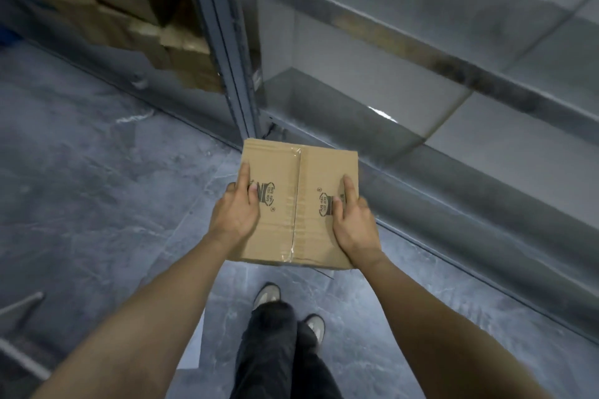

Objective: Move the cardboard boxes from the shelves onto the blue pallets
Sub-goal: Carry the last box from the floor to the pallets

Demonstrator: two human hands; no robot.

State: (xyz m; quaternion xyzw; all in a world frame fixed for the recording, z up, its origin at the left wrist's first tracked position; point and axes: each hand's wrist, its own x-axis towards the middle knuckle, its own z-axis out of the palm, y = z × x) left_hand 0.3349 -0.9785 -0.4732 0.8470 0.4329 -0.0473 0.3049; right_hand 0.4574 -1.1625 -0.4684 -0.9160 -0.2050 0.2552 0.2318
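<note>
At the far left we note a blurred stack of brown cartons (129,19) sitting in the left bay of the shelving; motion blur prevents a count, and they appear to lean unevenly. Below them lies a mottled grey floor (81,172). A grey steel upright (227,42) divides that bay from the next. In front of it we record the left hand (235,214) gripping the left side of the cardboard box (298,204), thumb and forefinger laid on the top face and the remaining fingers out of sight down the side. The cardboard box is carried in the air, level, above the floor and just short of the shelving, resting on no shelf. Its top flaps are sealed with clear tape along the centre seam, and each flap bears a dark printed mark. The right hand (351,223) clasps the opposite side in the same manner, thumb and forefinger on top. Beneath the cardboard box we see dark trousers and two grey shoes (267,293). To the right run the grey shelf beams (421,52) of the adjoining bay.
</note>
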